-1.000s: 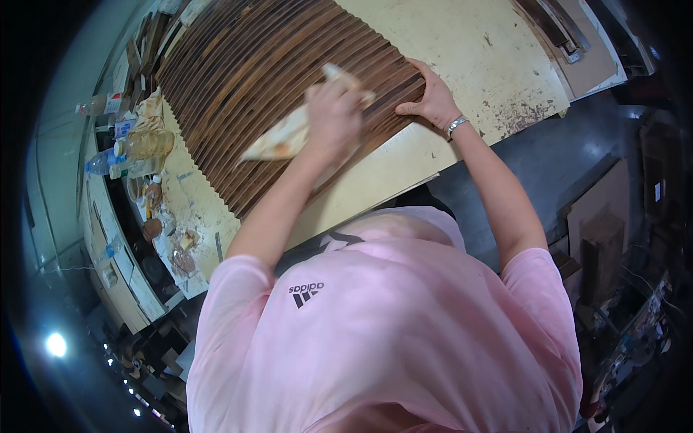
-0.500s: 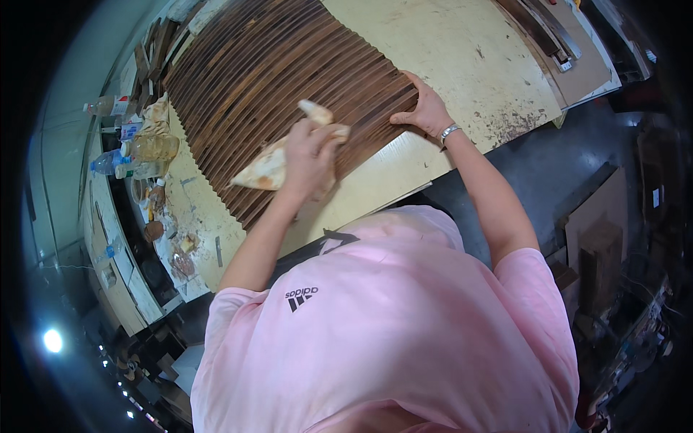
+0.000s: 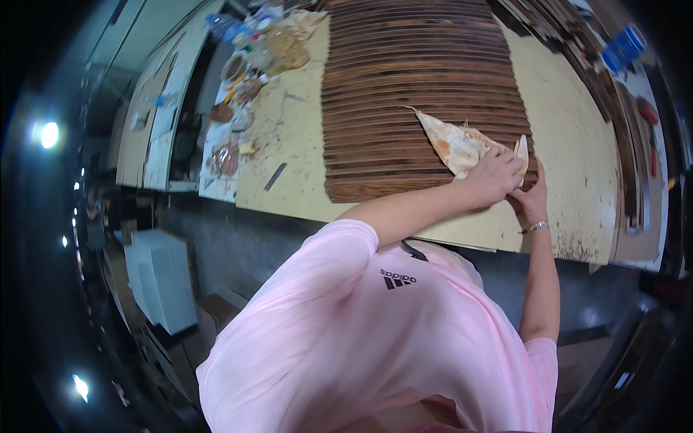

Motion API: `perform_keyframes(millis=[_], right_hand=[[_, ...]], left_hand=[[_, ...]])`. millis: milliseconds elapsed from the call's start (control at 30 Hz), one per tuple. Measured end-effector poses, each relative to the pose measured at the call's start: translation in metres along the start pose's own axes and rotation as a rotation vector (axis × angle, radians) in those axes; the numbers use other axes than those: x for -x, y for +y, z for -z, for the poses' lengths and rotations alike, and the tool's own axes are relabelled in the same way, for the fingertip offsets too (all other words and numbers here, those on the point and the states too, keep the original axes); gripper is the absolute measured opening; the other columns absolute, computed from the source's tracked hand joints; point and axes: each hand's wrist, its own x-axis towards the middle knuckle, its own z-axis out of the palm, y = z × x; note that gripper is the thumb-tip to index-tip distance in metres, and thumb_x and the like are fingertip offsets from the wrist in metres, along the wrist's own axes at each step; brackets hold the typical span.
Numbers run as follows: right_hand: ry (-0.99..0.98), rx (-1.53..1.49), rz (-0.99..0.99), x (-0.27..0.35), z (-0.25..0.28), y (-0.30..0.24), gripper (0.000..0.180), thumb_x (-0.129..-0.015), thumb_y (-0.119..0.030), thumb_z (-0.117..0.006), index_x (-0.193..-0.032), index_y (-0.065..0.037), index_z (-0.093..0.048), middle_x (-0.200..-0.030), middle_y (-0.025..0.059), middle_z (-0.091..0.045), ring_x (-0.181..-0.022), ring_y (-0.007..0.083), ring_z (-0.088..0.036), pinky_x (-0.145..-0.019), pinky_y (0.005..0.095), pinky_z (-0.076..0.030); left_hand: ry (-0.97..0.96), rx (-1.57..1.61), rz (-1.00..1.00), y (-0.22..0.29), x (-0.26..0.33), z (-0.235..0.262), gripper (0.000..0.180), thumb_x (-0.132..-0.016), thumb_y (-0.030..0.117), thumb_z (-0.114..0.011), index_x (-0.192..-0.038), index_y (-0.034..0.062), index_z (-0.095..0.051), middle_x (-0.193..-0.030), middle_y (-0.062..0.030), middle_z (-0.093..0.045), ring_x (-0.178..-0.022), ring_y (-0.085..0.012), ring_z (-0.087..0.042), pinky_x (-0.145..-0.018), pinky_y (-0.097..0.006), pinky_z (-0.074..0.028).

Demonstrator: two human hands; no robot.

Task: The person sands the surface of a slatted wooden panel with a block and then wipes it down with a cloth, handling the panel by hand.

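Note:
A dark brown slatted wooden panel with parallel ridges lies flat on a pale yellow work board. My left hand is closed on a stained whitish cloth near the panel's near right corner. The cloth spreads leftward over the ridges in a pointed shape, and a folded bit sticks up beside my fingers. Just to the right, my right hand grips the panel's right edge at that corner, thumb toward the near side. A metal band circles that wrist. Part of the corner is hidden by my hands.
Plastic bottles and a cup crowd the far left, above stained scraps. Long dark wood strips line the right side, with a blue can behind them. A white box stands lower left.
My left hand has slid the cloth rightward along the panel, close to my right hand. The whole view has turned, so the panel now appears squarer and further right. My right hand stays at the panel's edge.

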Motion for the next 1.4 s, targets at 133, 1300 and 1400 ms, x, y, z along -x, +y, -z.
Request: perform_keyframes(millis=[133,1300,1400], right_hand=[[0.006,0.028,0.082,-0.003,-0.003,0.005,0.103,-0.060,-0.004,-0.090,-0.149,-0.007,-0.037,-0.131,0.0133,-0.058,-0.117,0.0242,-0.057,-0.102,0.0346,-0.049],[0.055,0.118,-0.050,-0.006,0.005,0.004,0.104,-0.060,-0.003,-0.089,-0.150,-0.010,-0.037,-0.137,0.0102,-0.053,-0.125,0.0253,-0.051,-0.110,0.0354,-0.041],[0.038,0.115,-0.026,-0.009,0.010,0.012,0.104,-0.060,-0.004,-0.089,-0.150,-0.012,-0.037,-0.137,0.0095,-0.053,-0.125,0.0255,-0.051,-0.110,0.0356,-0.041]], left_hand=[[0.014,-0.068,0.101,-0.017,0.062,0.048,0.017,-0.076,0.018,-0.065,-0.092,0.0160,-0.071,-0.098,-0.0044,-0.061,-0.105,-0.0254,-0.058,-0.087,-0.044,-0.041],[0.060,-0.733,1.066,-0.240,0.396,0.342,0.025,-0.075,-0.004,-0.064,-0.095,0.0110,-0.062,-0.102,-0.0100,-0.063,-0.098,-0.0352,-0.059,-0.082,-0.046,-0.048],[0.077,-0.693,1.054,-0.243,0.401,0.338,0.026,-0.075,-0.004,-0.063,-0.095,0.0109,-0.062,-0.103,-0.0100,-0.063,-0.099,-0.0347,-0.059,-0.082,-0.047,-0.047]])
